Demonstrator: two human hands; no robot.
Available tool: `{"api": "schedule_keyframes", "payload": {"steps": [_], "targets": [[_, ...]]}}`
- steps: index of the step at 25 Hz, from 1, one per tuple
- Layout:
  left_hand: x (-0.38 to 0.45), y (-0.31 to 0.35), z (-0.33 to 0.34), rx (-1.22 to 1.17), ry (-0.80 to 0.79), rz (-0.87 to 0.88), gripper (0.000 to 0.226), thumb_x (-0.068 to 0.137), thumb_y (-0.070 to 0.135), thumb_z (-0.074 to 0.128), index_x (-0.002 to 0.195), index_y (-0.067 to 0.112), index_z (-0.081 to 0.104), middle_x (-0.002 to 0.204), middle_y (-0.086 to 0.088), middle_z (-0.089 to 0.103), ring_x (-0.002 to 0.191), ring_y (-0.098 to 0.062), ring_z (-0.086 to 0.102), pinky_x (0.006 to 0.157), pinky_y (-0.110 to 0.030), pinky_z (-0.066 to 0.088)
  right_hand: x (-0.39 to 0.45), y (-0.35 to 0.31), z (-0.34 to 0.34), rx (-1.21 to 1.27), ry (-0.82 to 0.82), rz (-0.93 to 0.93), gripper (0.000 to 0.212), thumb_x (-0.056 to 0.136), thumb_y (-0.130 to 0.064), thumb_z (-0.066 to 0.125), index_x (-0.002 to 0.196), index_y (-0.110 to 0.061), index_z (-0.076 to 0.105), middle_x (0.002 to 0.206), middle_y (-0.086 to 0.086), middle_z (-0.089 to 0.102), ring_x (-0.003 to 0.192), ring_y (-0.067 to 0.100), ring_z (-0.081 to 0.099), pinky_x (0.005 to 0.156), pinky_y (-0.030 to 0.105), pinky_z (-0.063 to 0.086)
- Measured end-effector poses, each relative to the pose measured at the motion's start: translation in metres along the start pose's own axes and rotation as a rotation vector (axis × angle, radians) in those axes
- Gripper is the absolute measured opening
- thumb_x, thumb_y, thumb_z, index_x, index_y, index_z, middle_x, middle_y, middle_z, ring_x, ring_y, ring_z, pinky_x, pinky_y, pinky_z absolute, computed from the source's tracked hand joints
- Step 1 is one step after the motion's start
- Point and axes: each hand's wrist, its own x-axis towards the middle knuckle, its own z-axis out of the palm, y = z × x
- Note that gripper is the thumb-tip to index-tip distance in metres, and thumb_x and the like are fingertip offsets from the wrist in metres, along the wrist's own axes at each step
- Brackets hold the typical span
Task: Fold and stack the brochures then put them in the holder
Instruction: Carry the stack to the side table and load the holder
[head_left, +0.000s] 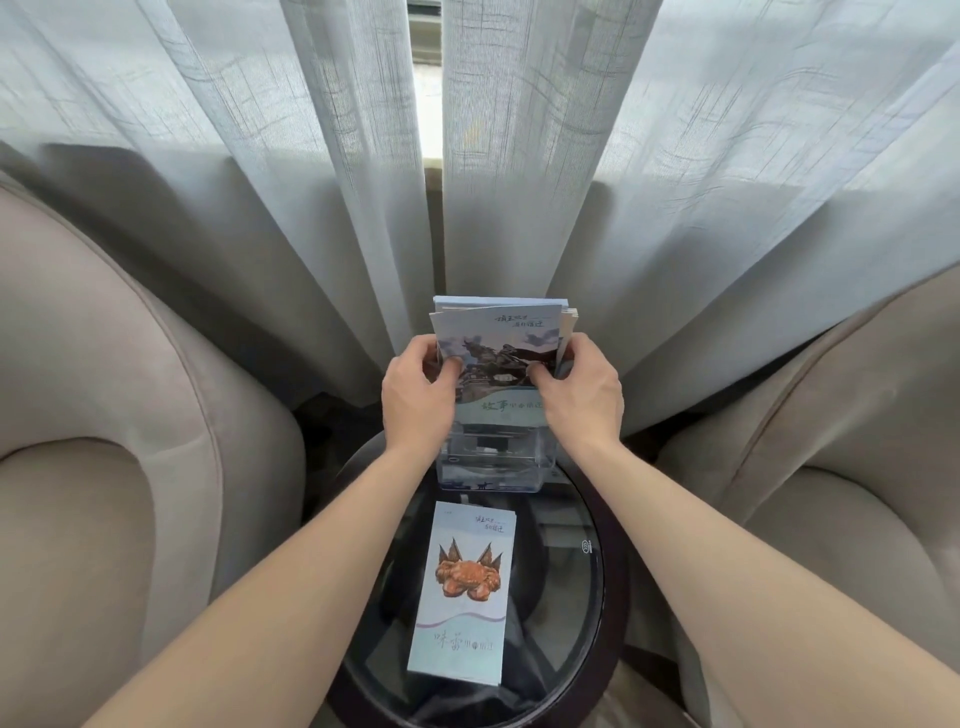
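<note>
Near on the glass table (571, 597) lies 1 crab brochure (460, 592). Farther off, the left hand (418, 395) and right hand (579, 387) pinch the brochure stack (498, 343) at its sides, lowering it into the clear holder (493, 462). Next, I judge, it needs seating squarely.

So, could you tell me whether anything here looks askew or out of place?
The stack of brochures held by the left hand and right hand above the clear holder is uneven, with back sheets jutting out at the right. One crab brochure lies apart on the glass table.

Round glass table (582, 597) — beige armchairs (104, 415), sheer curtains (260, 156)
</note>
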Motion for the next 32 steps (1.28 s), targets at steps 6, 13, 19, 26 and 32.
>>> {"api": "schedule_keyframes", "payload": {"steps": [6,13,19,26,32], "targets": [[0.003,0.004,-0.002,-0.024,0.017,-0.012,0.017,0.093,0.042,0.063,0.105,0.030,0.063,0.095,0.009,0.067,0.093,-0.016,0.061,0.082,-0.044,0.055,0.006,-0.005,-0.002,0.027,0.010,-0.015,0.018,0.084,-0.043,0.066,0.087,-0.031,0.053,0.083,-0.014,0.061,0.078,0.012,0.059,0.064,0.035,0.046],[0.001,0.002,0.004,0.080,-0.039,0.031,0.011,0.094,0.040,0.062,0.104,0.036,0.063,0.097,0.012,0.066,0.095,-0.014,0.060,0.081,-0.044,0.055,0.005,0.018,-0.001,0.151,-0.013,0.067,0.017,0.078,-0.042,0.071,0.084,-0.030,0.060,0.079,-0.015,0.066,0.075,0.002,0.061,0.067,0.036,0.055],[-0.007,-0.016,0.010,0.121,-0.084,0.031,0.006,0.095,0.038,0.062,0.100,0.036,0.062,0.095,0.013,0.066,0.095,-0.015,0.060,0.080,-0.046,0.055,0.000,0.037,0.010,0.144,-0.052,0.073,0.013,0.080,-0.035,0.072,0.088,-0.028,0.064,0.088,-0.012,0.064,0.082,0.008,0.061,0.072,0.033,0.051],[-0.008,-0.027,0.015,0.159,-0.105,0.015,0.006,0.096,0.035,0.062,0.102,0.034,0.061,0.101,0.012,0.067,0.098,-0.015,0.061,0.085,-0.046,0.056,-0.003,0.045,0.022,-0.022,-0.074,0.099,0.022,0.084,-0.039,0.071,0.089,-0.020,0.059,0.088,-0.006,0.054,0.080,0.016,0.056,0.065,0.033,0.041],[-0.012,-0.036,0.018,0.241,-0.036,0.027,0.018,0.094,0.027,0.066,0.111,0.023,0.062,0.110,0.007,0.060,0.097,-0.011,0.060,0.087,-0.041,0.056,-0.013,0.047,0.028,0.058,-0.061,0.135,0.028,0.085,-0.036,0.072,0.104,-0.028,0.053,0.097,-0.010,0.061,0.089,0.015,0.060,0.075,0.038,0.052]]}}
